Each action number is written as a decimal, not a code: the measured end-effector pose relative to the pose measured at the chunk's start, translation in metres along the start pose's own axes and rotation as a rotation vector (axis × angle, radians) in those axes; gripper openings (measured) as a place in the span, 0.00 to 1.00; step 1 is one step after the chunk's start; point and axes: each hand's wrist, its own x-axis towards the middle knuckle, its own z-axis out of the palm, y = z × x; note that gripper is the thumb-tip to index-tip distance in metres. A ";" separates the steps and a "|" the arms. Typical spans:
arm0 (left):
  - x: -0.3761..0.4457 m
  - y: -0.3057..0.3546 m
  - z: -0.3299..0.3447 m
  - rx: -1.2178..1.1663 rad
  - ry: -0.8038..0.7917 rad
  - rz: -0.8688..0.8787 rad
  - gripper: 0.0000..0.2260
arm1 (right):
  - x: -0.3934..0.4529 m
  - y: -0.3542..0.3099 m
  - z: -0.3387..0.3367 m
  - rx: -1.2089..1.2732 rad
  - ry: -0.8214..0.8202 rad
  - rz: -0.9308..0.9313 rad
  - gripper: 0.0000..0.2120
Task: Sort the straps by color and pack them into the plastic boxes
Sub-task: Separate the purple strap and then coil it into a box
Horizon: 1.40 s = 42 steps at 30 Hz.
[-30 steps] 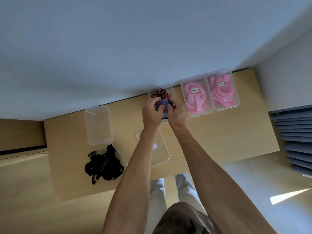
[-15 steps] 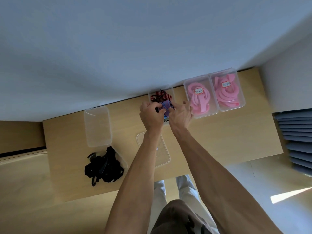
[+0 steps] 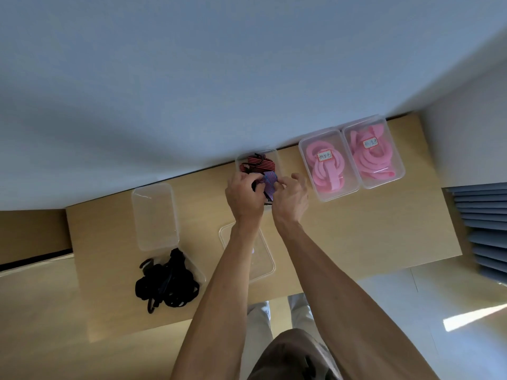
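Observation:
A clear plastic box point(image 3: 274, 156) at the table's far edge holds red-and-black striped straps point(image 3: 259, 163). Over its near end, my left hand point(image 3: 242, 197) and my right hand point(image 3: 290, 200) both grip a purple-blue striped strap point(image 3: 269, 182) between them. Two lidded clear boxes, the left box point(image 3: 307, 171) and the right box point(image 3: 400, 171), each hold pink straps point(image 3: 327, 171) and carry a label. A pile of black straps point(image 3: 167, 283) lies in a clear box point(image 3: 201, 272) at the near left.
An empty clear box point(image 3: 155, 215) stands left of centre on the wooden table point(image 3: 370, 237). A clear lid point(image 3: 264, 261) lies under my left forearm. A wall runs along the table's far edge. Blue slats point(image 3: 482, 223) are at the right.
Both hands have stayed over the striped-strap box, working the purple-blue strap; my right hand's fingers have spread a little. The camera has shifted slightly.

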 end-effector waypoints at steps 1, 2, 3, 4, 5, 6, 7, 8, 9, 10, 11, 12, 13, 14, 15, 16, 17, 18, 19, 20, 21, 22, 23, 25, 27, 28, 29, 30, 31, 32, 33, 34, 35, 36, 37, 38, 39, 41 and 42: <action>0.001 0.003 0.000 0.031 -0.006 -0.039 0.10 | -0.003 -0.001 0.001 0.009 0.011 -0.008 0.07; 0.002 0.005 0.000 0.071 -0.014 -0.075 0.11 | -0.006 -0.001 0.003 0.012 0.020 -0.015 0.08; 0.004 0.006 0.000 0.112 -0.021 -0.090 0.11 | -0.008 0.000 0.004 0.014 0.024 -0.018 0.09; 0.004 0.004 0.001 0.140 -0.028 -0.086 0.11 | -0.008 0.002 0.005 0.017 0.023 -0.017 0.10; 0.005 0.002 0.002 0.151 -0.033 -0.076 0.11 | -0.006 0.003 0.005 0.021 0.022 -0.014 0.10; 0.006 0.000 0.002 0.153 -0.035 -0.064 0.11 | -0.004 0.003 0.005 0.025 0.024 -0.008 0.10; 0.006 0.000 0.002 0.157 -0.035 -0.060 0.11 | -0.001 0.002 0.005 0.028 0.026 0.001 0.09; 0.007 -0.001 0.002 0.162 -0.037 -0.056 0.11 | 0.002 -0.001 0.006 0.033 0.030 0.007 0.08; 0.007 -0.001 0.001 0.159 -0.036 -0.042 0.10 | 0.003 -0.004 0.006 0.045 0.038 0.003 0.07; 0.006 -0.002 0.001 0.144 -0.028 -0.019 0.07 | 0.002 -0.007 0.007 0.062 0.051 -0.012 0.07; 0.005 -0.001 0.001 0.117 -0.018 0.007 0.05 | 0.000 -0.010 0.008 0.079 0.066 -0.031 0.08; 0.003 -0.002 0.000 0.082 -0.005 0.031 0.04 | -0.003 -0.012 0.009 0.095 0.083 -0.044 0.08; 0.002 -0.002 -0.001 0.045 0.009 0.045 0.03 | -0.005 -0.013 0.009 0.110 0.100 -0.052 0.07; 0.000 -0.003 -0.002 0.003 0.026 0.042 0.03 | -0.007 -0.013 0.010 0.124 0.115 -0.056 0.06; -0.001 -0.003 -0.003 -0.044 0.056 0.020 0.05 | -0.010 -0.013 0.011 0.128 0.128 -0.065 0.06; -0.001 -0.003 -0.005 -0.093 0.102 -0.012 0.08 | -0.012 -0.013 0.011 0.117 0.135 -0.080 0.06; 0.000 -0.003 -0.006 -0.130 0.156 -0.060 0.10 | -0.013 -0.012 0.010 0.096 0.133 -0.095 0.06; 0.001 -0.004 -0.006 -0.150 0.202 -0.122 0.10 | -0.013 -0.010 0.009 0.075 0.120 -0.107 0.06; 0.002 -0.005 -0.007 -0.155 0.228 -0.187 0.10 | -0.012 -0.008 0.008 0.059 0.103 -0.114 0.07; 0.003 -0.007 -0.006 -0.150 0.231 -0.241 0.09 | -0.012 -0.006 0.007 0.048 0.088 -0.116 0.07; 0.004 -0.010 -0.006 -0.148 0.212 -0.284 0.09 | -0.011 -0.006 0.007 0.042 0.079 -0.113 0.07; 0.004 -0.012 -0.005 -0.166 0.193 -0.315 0.09 | -0.010 -0.006 0.007 0.042 0.072 -0.105 0.07; 0.003 -0.014 -0.005 -0.208 0.184 -0.336 0.09 | -0.009 -0.006 0.008 0.048 0.064 -0.097 0.07; 0.002 -0.016 -0.004 -0.310 0.179 -0.353 0.09 | -0.007 -0.006 0.010 0.055 0.033 -0.088 0.06; -0.001 -0.019 -0.003 -0.394 0.163 -0.367 0.09 | -0.005 -0.008 0.011 0.035 -0.001 -0.080 0.06; -0.002 -0.021 -0.002 -0.439 0.153 -0.381 0.09 | -0.004 -0.008 0.012 0.020 -0.014 -0.079 0.06; -0.003 -0.024 -0.002 -0.482 0.146 -0.395 0.09 | -0.004 -0.008 0.013 0.005 -0.024 -0.076 0.06; -0.004 -0.027 -0.002 -0.515 0.141 -0.407 0.09 | -0.004 -0.007 0.013 -0.011 -0.031 -0.070 0.06; -0.004 -0.030 -0.001 -0.536 0.137 -0.412 0.10 | -0.005 -0.006 0.014 -0.029 -0.036 -0.066 0.06; -0.004 -0.031 -0.001 -0.541 0.129 -0.409 0.10 | -0.006 -0.005 0.015 -0.046 -0.042 -0.061 0.06; -0.004 -0.031 -0.001 -0.535 0.118 -0.402 0.11 | -0.007 -0.003 0.015 -0.058 -0.047 -0.050 0.06; -0.004 -0.030 -0.003 -0.528 0.108 -0.394 0.12 | -0.007 -0.002 0.016 -0.061 -0.048 -0.040 0.07; -0.004 -0.030 -0.005 -0.522 0.098 -0.384 0.12 | -0.008 -0.001 0.016 -0.060 -0.044 -0.032 0.07; -0.004 -0.030 -0.006 -0.519 0.092 -0.372 0.13 | -0.009 -0.001 0.016 -0.062 -0.039 -0.031 0.08; -0.005 -0.030 -0.008 -0.521 0.086 -0.361 0.14 | -0.011 -0.002 0.017 -0.072 -0.035 -0.038 0.09; -0.005 -0.030 -0.009 -0.527 0.075 -0.353 0.15 | -0.014 -0.003 0.017 -0.083 -0.034 -0.046 0.10; -0.006 -0.030 -0.010 -0.533 0.057 -0.346 0.16 | -0.017 -0.004 0.017 -0.087 -0.030 -0.049 0.11; -0.008 -0.032 -0.011 -0.540 0.042 -0.339 0.17 | -0.022 -0.006 0.016 -0.062 -0.010 -0.051 0.13; -0.009 -0.032 -0.011 -0.526 0.051 -0.344 0.18 | -0.025 -0.007 0.015 -0.042 0.001 -0.055 0.14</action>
